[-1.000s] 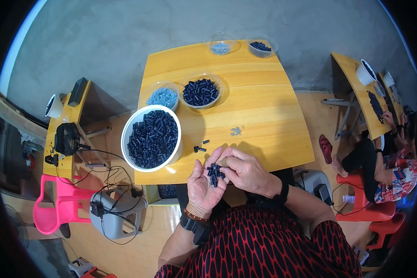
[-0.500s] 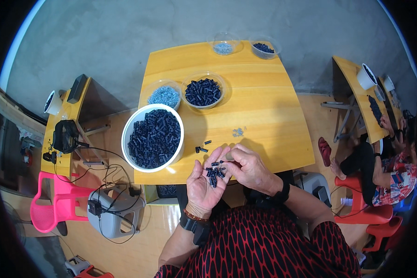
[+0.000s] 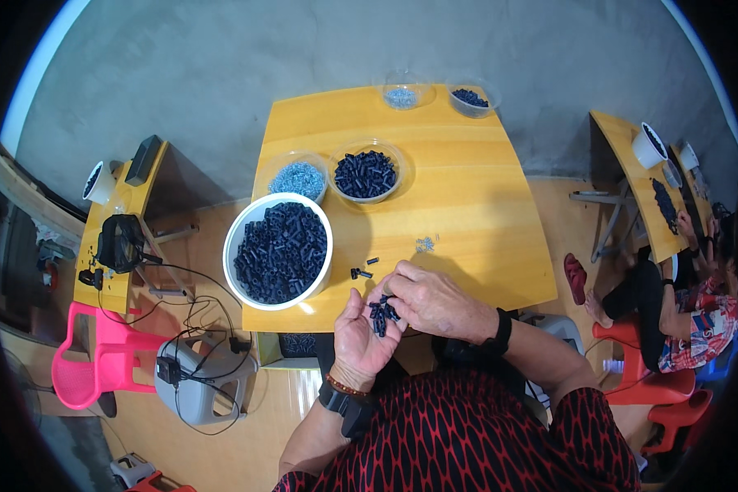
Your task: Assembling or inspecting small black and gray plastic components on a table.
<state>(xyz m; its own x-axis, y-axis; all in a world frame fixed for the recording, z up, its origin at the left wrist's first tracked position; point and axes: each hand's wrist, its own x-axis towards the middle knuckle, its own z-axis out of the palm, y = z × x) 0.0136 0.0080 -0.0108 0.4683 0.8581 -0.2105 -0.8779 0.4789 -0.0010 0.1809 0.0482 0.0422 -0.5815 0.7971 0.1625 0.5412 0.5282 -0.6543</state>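
Note:
My left hand (image 3: 359, 348) lies palm up near the table's front edge, cupping a small heap of short black tubular pieces (image 3: 380, 320). Over its fingers bends my right hand (image 3: 439, 305), thumb and fingertips closed together; whatever they pinch is hidden. A few loose black pieces (image 3: 362, 273) lie on the table just beyond my left fingertips. Further right is a little scatter of thin silvery metal bits (image 3: 425, 244). Left of my hands stands a white bucket (image 3: 229, 264) full of black tubular pieces.
Behind the bucket stand clear bowls, one of silvery metal parts (image 3: 297, 179), one of black pieces (image 3: 366, 174). Two smaller bowls sit at the yellow table's (image 3: 459, 197) far edge. Grey stool (image 3: 209, 385) with cables and pink chair (image 3: 111, 361) at left; another person (image 3: 672, 320) sits right.
My right hand has shifted left and closed in over my left fingers, covering the black piece that showed at its fingertips. The whole view has tipped slightly, so the table appears lower.

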